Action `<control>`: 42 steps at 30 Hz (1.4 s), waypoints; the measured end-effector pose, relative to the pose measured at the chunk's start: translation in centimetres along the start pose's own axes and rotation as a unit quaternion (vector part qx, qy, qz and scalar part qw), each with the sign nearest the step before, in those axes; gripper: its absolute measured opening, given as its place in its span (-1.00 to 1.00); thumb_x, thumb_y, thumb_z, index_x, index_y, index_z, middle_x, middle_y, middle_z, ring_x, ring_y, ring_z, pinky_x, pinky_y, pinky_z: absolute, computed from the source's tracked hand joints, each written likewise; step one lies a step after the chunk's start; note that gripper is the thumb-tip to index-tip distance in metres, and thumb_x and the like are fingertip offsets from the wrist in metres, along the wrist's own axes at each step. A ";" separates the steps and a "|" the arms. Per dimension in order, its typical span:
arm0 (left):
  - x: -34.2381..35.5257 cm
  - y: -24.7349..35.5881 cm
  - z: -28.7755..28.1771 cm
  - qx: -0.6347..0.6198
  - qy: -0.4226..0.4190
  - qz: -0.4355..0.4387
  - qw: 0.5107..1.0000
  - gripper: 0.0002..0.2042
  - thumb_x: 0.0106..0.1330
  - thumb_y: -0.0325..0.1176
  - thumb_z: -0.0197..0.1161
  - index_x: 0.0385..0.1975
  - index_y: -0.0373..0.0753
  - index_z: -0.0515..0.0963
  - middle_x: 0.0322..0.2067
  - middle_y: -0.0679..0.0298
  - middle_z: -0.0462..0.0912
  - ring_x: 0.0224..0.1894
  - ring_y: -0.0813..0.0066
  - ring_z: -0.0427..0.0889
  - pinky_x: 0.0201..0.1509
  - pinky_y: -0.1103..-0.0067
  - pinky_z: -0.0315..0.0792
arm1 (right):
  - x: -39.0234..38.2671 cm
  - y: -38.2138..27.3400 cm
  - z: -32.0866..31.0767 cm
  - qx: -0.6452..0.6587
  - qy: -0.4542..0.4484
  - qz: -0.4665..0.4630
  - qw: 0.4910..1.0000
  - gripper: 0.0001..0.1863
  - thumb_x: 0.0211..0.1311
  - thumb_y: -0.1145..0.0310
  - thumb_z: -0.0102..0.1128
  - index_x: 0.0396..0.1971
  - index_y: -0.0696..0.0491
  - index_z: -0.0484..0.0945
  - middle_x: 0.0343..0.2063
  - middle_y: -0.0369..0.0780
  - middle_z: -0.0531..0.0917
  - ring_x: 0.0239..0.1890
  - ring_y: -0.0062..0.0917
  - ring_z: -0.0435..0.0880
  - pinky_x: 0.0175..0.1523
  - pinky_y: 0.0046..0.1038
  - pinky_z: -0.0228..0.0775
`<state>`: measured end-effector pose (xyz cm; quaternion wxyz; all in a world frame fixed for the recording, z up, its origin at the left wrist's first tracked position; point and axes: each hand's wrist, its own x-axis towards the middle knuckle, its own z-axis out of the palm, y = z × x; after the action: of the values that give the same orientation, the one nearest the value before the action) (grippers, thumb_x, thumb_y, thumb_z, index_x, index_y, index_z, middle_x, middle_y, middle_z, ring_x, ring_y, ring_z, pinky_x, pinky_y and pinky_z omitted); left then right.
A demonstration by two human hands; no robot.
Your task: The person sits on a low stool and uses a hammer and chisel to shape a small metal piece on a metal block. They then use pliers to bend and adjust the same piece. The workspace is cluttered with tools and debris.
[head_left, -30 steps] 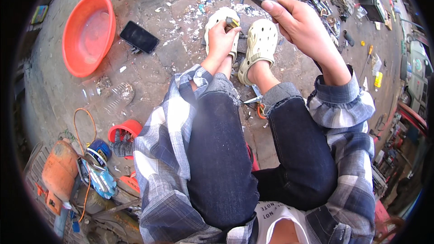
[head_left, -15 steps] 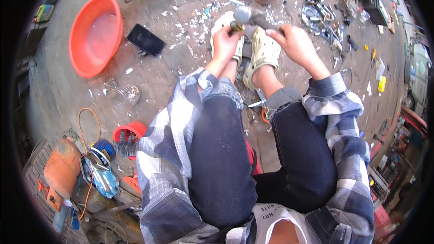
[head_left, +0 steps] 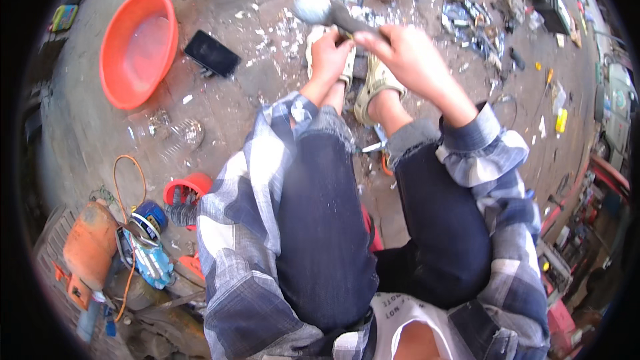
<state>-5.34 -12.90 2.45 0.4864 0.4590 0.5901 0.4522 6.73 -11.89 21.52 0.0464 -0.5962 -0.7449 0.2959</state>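
My right hand [head_left: 407, 57] is closed round the dark handle of a hammer [head_left: 353, 21]. The hammer's pale grey head [head_left: 312, 5] is raised beyond my left hand, slightly smeared by motion. My left hand [head_left: 328, 57] is low between my feet, its fingers pinched on a small brass-coloured piece that is now mostly hidden. Under and beside the hands are my two cream clogs [head_left: 380, 83]. What lies on the ground directly beneath the left fingers is covered.
Left of me lie a red basin [head_left: 167, 47] and a black phone [head_left: 212, 55]. A small red bucket [head_left: 198, 181] holds a dark glove. Pale chips are strewn beyond my feet, and metal scraps [head_left: 470, 20] lie at right. An orange tank [head_left: 91, 240] stands at lower left.
My right hand has moved left and a little up, swinging the hammer head to the upper left, past my left hand. The left hand stays almost in place.
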 end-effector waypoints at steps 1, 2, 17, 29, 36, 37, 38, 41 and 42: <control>0.7 -0.7 0.0 -0.024 -0.007 0.037 0.999 -0.82 0.10 -0.44 0.33 -0.32 -0.36 0.57 -0.41 0.15 0.68 -0.36 0.44 0.66 -0.24 0.53 0.50 | 0.4 -0.9 -0.6 0.012 0.016 -0.027 0.999 -0.40 0.22 -0.13 0.05 -0.52 0.23 0.56 -0.53 0.08 0.57 -0.36 -0.02 0.59 -0.26 -0.14 0.40; 0.3 -1.5 0.1 -0.029 -0.011 0.024 0.999 -0.82 0.11 -0.44 0.33 -0.32 -0.36 0.57 -0.41 0.15 0.68 -0.36 0.43 0.66 -0.24 0.53 0.49 | 0.1 -1.6 -0.7 0.052 0.041 -0.052 0.996 -0.40 0.21 -0.13 0.06 -0.51 0.22 0.55 -0.54 0.07 0.56 -0.39 -0.06 0.60 -0.30 -0.19 0.40; -0.7 -0.6 -0.2 0.029 -0.017 0.085 0.996 -0.81 0.15 -0.42 0.28 -0.31 -0.38 0.51 -0.37 0.00 0.60 -0.27 0.08 0.61 -0.19 0.38 0.45 | -1.7 0.3 -2.7 0.144 0.009 0.067 0.987 -0.46 0.26 -0.04 0.10 -0.41 0.26 0.54 -0.63 -0.01 0.51 -0.58 -0.30 0.49 -0.40 -0.34 0.32; -1.3 0.1 -0.7 0.004 -0.053 0.076 0.996 -0.81 0.15 -0.50 0.33 -0.24 -0.31 0.54 -0.30 0.22 0.66 -0.24 0.51 0.63 -0.13 0.57 0.49 | -1.8 1.6 -2.5 0.144 0.013 0.080 0.986 -0.43 0.26 -0.06 0.09 -0.48 0.26 0.50 -0.70 -0.07 0.43 -0.63 -0.43 0.39 -0.45 -0.35 0.26; -1.8 0.9 -1.0 0.029 -0.044 0.091 0.995 -0.78 0.06 -0.48 0.37 -0.30 -0.30 0.54 -0.33 0.12 0.61 -0.26 0.26 0.61 -0.16 0.49 0.46 | -2.1 2.1 -2.4 0.156 0.016 0.079 0.984 -0.43 0.27 -0.06 0.09 -0.49 0.26 0.50 -0.72 -0.09 0.42 -0.65 -0.46 0.36 -0.48 -0.36 0.24; -1.8 1.1 -1.0 0.031 -0.047 0.090 0.994 -0.78 0.06 -0.48 0.37 -0.30 -0.30 0.54 -0.33 0.11 0.61 -0.25 0.25 0.61 -0.16 0.48 0.46 | -2.1 2.2 -2.5 0.154 0.016 0.082 0.985 -0.44 0.27 -0.06 0.09 -0.48 0.26 0.50 -0.72 -0.09 0.42 -0.64 -0.46 0.37 -0.48 -0.36 0.25; -1.8 1.2 -0.9 0.034 -0.050 0.090 0.994 -0.79 0.06 -0.48 0.37 -0.31 -0.30 0.54 -0.33 0.11 0.60 -0.25 0.23 0.61 -0.16 0.48 0.46 | -2.2 2.3 -2.5 0.157 0.016 0.087 0.984 -0.44 0.27 -0.06 0.09 -0.48 0.26 0.50 -0.72 -0.09 0.42 -0.64 -0.46 0.38 -0.48 -0.36 0.25; -1.7 0.5 -1.0 0.038 -0.036 0.100 0.994 -0.80 0.07 -0.49 0.36 -0.31 -0.30 0.54 -0.34 0.12 0.62 -0.27 0.29 0.63 -0.17 0.51 0.47 | -2.2 2.2 -2.4 0.164 0.012 0.090 0.982 -0.44 0.26 -0.06 0.09 -0.47 0.26 0.51 -0.72 -0.08 0.42 -0.63 -0.44 0.40 -0.47 -0.36 0.26; -1.6 0.3 -1.0 0.013 -0.030 0.087 0.996 -0.80 0.08 -0.50 0.36 -0.30 -0.30 0.54 -0.35 0.14 0.63 -0.28 0.34 0.63 -0.17 0.53 0.48 | -2.2 2.1 -2.4 0.162 0.011 0.089 0.983 -0.44 0.26 -0.07 0.10 -0.46 0.26 0.51 -0.71 -0.08 0.43 -0.62 -0.43 0.42 -0.46 -0.36 0.27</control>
<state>-6.09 -14.49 3.10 0.4567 0.5279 0.5392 0.4712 10.20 -12.78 23.04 0.1240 -0.6478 -0.6307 0.4089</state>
